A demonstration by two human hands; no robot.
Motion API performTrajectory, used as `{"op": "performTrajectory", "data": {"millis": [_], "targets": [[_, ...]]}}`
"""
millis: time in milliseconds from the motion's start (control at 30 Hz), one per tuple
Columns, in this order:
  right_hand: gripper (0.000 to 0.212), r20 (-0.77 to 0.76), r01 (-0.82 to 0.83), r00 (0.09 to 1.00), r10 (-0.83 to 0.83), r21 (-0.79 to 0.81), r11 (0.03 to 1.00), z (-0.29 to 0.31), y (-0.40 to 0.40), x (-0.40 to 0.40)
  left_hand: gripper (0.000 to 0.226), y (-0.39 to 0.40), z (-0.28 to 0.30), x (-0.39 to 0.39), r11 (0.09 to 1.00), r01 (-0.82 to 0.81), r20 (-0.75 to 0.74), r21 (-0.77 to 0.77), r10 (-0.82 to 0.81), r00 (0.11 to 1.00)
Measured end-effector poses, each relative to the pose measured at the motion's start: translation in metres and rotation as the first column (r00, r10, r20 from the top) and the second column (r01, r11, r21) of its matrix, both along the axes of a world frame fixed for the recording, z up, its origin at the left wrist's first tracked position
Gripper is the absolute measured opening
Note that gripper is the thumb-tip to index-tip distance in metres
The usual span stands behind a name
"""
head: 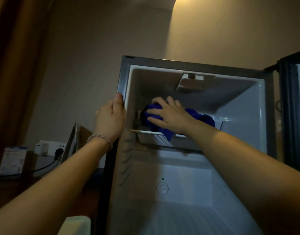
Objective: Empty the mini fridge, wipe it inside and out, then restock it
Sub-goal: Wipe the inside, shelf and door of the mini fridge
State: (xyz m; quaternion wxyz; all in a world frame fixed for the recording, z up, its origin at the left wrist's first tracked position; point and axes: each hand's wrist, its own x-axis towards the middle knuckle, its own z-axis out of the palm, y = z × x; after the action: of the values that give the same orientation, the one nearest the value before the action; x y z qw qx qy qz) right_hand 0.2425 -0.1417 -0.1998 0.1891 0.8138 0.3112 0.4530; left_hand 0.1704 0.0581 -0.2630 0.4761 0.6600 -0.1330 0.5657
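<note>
Right hand inside upper part of mini fridge, fingers spread fairly flat, pressing blue cloth against rear-left of the cavity, just above white wire shelf. Cloth bunched under palm, one fold hanging past shelf front edge, another lump trailing right behind the wrist. Left hand outside, clamped on fridge's left front edge near top corner, thumb on the front frame, fingers wrapped round the outer side; braided bracelet on the wrist. Hands apart, fridge's left wall between them.

Fridge door swung wide open at right, hinge at top-right corner. Light housing on cavity ceiling, just above right hand. Below shelf, lower compartment open and roomy; round dial on back wall with small green dot over it. Left inner wall ribbed with shelf slots.

Left of fridge on desk: white carton near far-left edge, wall socket with black cable plugged in, tilted card or frame just beside fridge's side. Curtain at far left; pale object at bottom edge, too blurred to tell.
</note>
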Motion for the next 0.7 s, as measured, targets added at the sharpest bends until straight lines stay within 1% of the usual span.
{"op": "performTrajectory", "data": {"millis": [133,167,233,333,400,433,500,567,600,667,700], "targets": [[0.062,0.104,0.118,0.989,-0.102,-0.163,0.980,0.007,0.004,0.016,0.054,-0.001,0.000,0.001,1.000,-0.021,-0.009,-0.021,0.021,1.000],[0.061,0.125,0.134,0.986,-0.112,-0.186,0.973,0.008,0.003,0.019,0.054,-0.001,0.000,0.002,1.000,-0.019,-0.016,-0.022,0.018,1.000],[0.059,0.159,0.150,0.980,-0.118,-0.209,0.966,0.008,0.001,0.026,0.055,0.000,-0.001,0.003,1.000,-0.021,-0.002,-0.022,0.021,1.000],[0.069,0.146,0.206,0.973,-0.181,-0.179,0.962,0.007,0.000,0.026,0.060,-0.001,0.000,0.004,0.998,-0.058,0.010,-0.023,0.058,0.998],[0.074,0.117,0.212,0.973,-0.197,-0.128,0.969,0.006,0.003,0.021,0.067,-0.001,0.000,0.004,0.996,-0.089,0.004,-0.029,0.089,0.996],[0.074,0.072,0.188,0.981,-0.182,-0.081,0.979,0.005,0.003,0.019,0.069,-0.001,0.000,0.004,0.996,-0.090,-0.002,-0.029,0.090,0.996],[0.074,-0.083,0.086,0.993,-0.079,0.093,0.992,0.005,0.003,0.015,0.067,-0.002,0.000,0.002,0.997,-0.079,-0.006,-0.025,0.079,0.997],[0.075,-0.211,0.017,0.977,0.044,0.278,0.960,0.005,0.006,0.013,0.061,-0.004,0.000,0.000,0.996,-0.080,-0.002,-0.033,0.080,0.997],[0.075,-0.258,0.012,0.963,0.081,0.339,0.941,0.006,0.009,0.012,0.059,-0.005,0.000,-0.001,0.996,-0.081,-0.007,-0.039,0.081,0.997],[0.067,-0.327,0.025,0.938,0.113,0.389,0.921,0.010,0.012,0.012,0.059,-0.005,0.000,0.000,0.997,-0.072,-0.015,-0.032,0.072,0.997],[0.061,-0.334,0.018,0.935,0.118,0.377,0.926,0.012,0.012,0.013,0.059,-0.004,0.000,0.001,0.998,-0.065,-0.017,-0.026,0.065,0.998]]}}
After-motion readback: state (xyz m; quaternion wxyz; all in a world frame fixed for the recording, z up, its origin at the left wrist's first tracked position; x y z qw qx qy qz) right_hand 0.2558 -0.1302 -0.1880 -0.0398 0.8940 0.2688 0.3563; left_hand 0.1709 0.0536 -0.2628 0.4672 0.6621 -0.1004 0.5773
